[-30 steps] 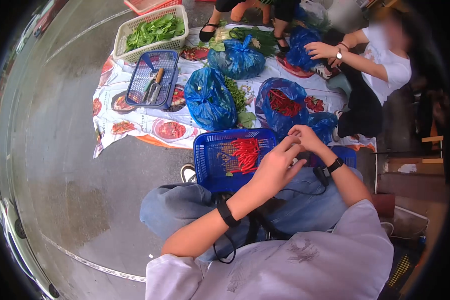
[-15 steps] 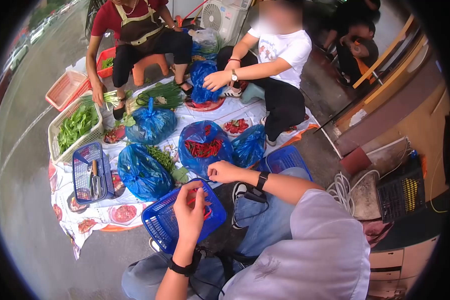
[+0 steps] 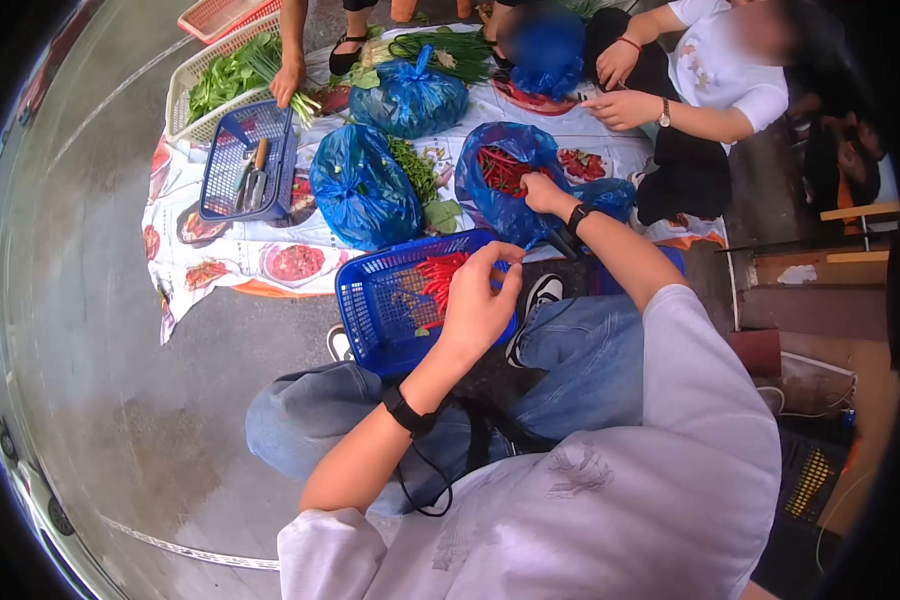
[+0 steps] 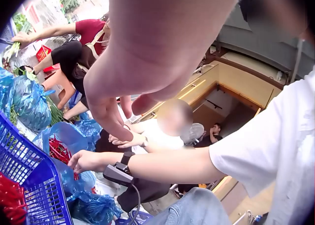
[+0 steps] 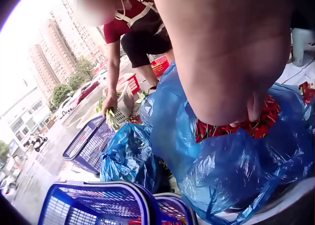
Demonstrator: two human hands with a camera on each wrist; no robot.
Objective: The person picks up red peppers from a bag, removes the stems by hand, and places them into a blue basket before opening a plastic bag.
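Note:
My left hand (image 3: 478,308) hovers over the blue basket (image 3: 358,335), thumb and fingers bent apart, with nothing visible between them. Red chilies (image 3: 434,274) lie in the basket beside that hand. Farther forward, my right hand (image 3: 548,193) reaches into an open blue plastic bag (image 3: 510,214) of red chilies (image 3: 499,166). In the right wrist view the fingertips of my right hand (image 5: 234,62) touch the chilies (image 5: 263,125); whether they pinch any is hidden. The left wrist view shows my left hand (image 4: 142,62) large and close, its fingers bent.
Tied blue bags (image 3: 365,190) stand beyond the basket on a printed sheet (image 3: 240,262). A smaller blue basket (image 3: 220,170) holds tools at the left, near a cream basket (image 3: 178,108) of greens. Two people sit across; one hand (image 3: 288,82) holds green stalks.
My right hand has moved forward from beside my left hand into the bag of chilies. My left hand stays above the basket. The head view has swung and shifted.

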